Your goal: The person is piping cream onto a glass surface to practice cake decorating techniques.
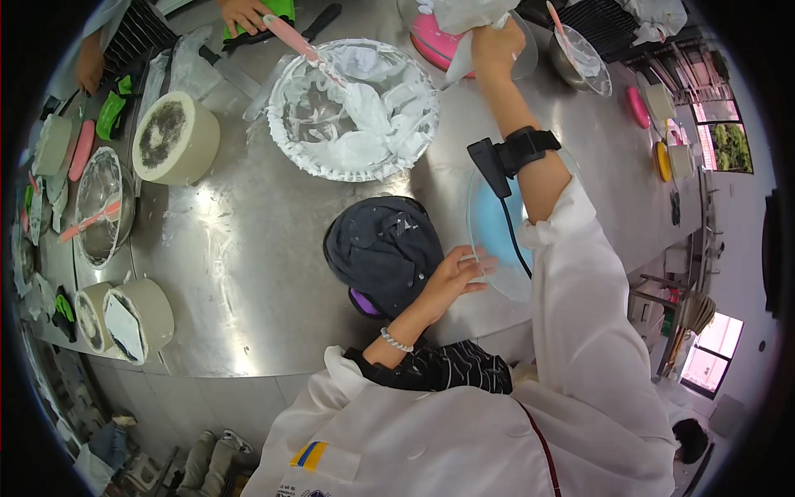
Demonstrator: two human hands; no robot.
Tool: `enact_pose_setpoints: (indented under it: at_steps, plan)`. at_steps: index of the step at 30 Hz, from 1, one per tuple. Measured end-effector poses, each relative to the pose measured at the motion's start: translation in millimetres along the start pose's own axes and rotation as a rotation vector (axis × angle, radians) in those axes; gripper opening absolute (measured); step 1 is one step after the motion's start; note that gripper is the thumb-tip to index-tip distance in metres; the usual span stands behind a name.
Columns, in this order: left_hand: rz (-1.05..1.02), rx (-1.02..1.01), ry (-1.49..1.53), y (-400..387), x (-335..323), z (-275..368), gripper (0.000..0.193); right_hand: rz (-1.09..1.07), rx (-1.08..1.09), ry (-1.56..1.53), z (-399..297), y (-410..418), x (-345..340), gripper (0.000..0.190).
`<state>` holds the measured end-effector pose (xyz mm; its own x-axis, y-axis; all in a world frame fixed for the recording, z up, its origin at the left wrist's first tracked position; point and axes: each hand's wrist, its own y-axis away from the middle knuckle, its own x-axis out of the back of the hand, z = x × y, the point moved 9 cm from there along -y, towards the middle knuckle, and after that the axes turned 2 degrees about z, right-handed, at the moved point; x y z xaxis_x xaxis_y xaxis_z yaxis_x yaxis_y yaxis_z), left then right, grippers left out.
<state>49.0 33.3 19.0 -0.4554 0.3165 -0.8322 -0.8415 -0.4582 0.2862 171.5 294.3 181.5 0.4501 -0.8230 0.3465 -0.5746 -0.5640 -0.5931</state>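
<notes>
My right hand (499, 53) is closed around a white piping bag (475, 13), whose bulging part shows above the fist and whose narrow end points down to the left. Under the bag is a pink round base (430, 42) with a clear disc. Beside my body, my left hand (458, 273) has its fingers spread at the rim of a clear disc over a blue round base (500, 214). Whether the fingertips press on it, I cannot tell. A dark grey fabric cap or pouch (384, 248) with purple lining lies against my left forearm.
A large bowl (298, 158) smeared with white cream holds a pink-handled spatula (290, 37). Another cream-streaked bowl (127, 211) and pale round blocks (199, 149) stand to the left. At the far side, another person's hand (243, 13) rests by a green cloth. A metal bowl (568, 68) sits far right.
</notes>
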Motion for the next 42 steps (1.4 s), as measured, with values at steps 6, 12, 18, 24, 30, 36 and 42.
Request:
enact_pose_setpoints:
  at_steps: [6, 12, 18, 24, 30, 36, 42]
  plan:
    - [0.03, -0.016, -0.008, -7.0, 7.3, -4.4, 0.03, 0.076, -0.096, -0.423, -36.7, -9.5, 116.5, 0.024]
    - [0.135, -0.096, -0.099, -13.1, 2.7, 11.9, 0.034, 0.318, -0.31, -0.695, -21.0, 37.6, 285.6, 0.024]
    - [0.201, -0.114, -0.15, -26.9, -13.3, 7.8, 0.034, 0.498, -0.467, -0.659, 27.1, 93.8, 390.6, 0.037]
    - [0.297, -0.125, -0.21, -24.2, -13.4, -1.5, 0.032, 0.505, -0.514, -0.614, 55.8, 114.1, 418.4, 0.038]
    - [0.149, 0.058, -0.211, -9.9, -26.6, -50.6, 0.03, 0.465, -0.533, -0.7, 68.1, 117.8, 414.9, 0.033]
    - [0.303, -0.187, -0.154, -20.0, -27.6, -34.7, 0.03, 0.423, -0.566, -0.731, 68.6, 116.8, 389.5, 0.033]
    - [0.264, -0.147, -0.108, -21.5, -25.0, -42.6, 0.031, 0.34, -0.54, -0.743, 63.3, 113.0, 364.7, 0.035]
